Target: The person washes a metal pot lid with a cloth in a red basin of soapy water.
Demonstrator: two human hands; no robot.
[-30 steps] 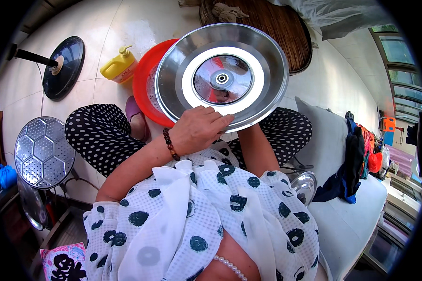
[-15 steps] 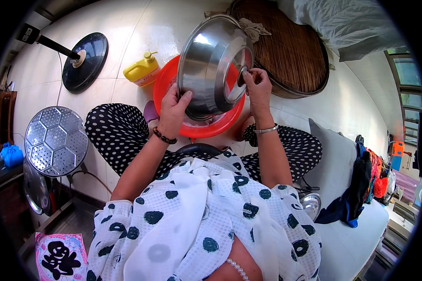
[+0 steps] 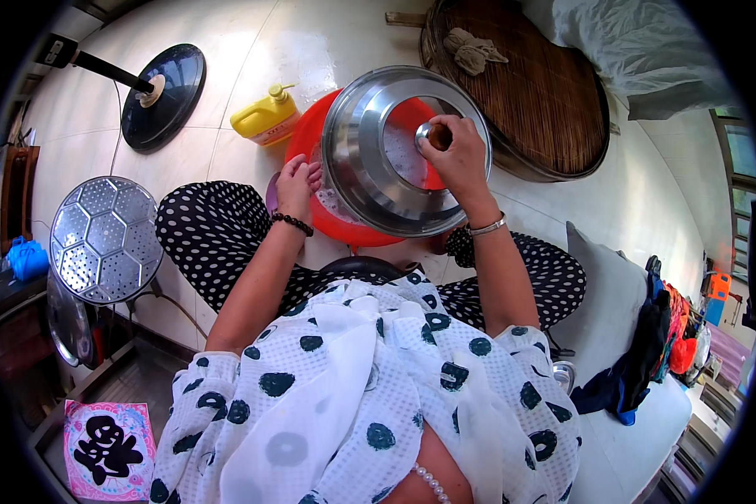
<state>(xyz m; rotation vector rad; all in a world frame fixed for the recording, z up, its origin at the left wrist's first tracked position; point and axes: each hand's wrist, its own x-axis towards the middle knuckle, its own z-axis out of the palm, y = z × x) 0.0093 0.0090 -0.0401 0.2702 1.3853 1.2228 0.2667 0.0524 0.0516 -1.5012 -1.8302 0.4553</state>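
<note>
A domed steel pot lid (image 3: 354, 139) with a round see-through centre is tilted over a red plastic basin (image 3: 304, 139). My right hand (image 3: 462, 164) is closed round the lid's knob, holding it above the basin. Foamy water (image 3: 336, 204) shows in the basin, partly hidden by the lid. At the basin's left rim is my left hand (image 3: 296, 189), apart from the lid, with fingers loosely bent and nothing visible in them. A yellow pump bottle (image 3: 266, 116) stands just left of the basin.
A large woven tray (image 3: 538, 101) with a cloth (image 3: 473, 50) on it lies at the upper right. To the left are a black round stand base (image 3: 164, 97) and a perforated metal stool (image 3: 107, 239). Clothes (image 3: 638, 344) lie on a pale seat at the right.
The lid has turned its top side toward me and moved right and down. My left hand has let go of its rim and moved down-left; my right hand keeps hold of the knob.
</note>
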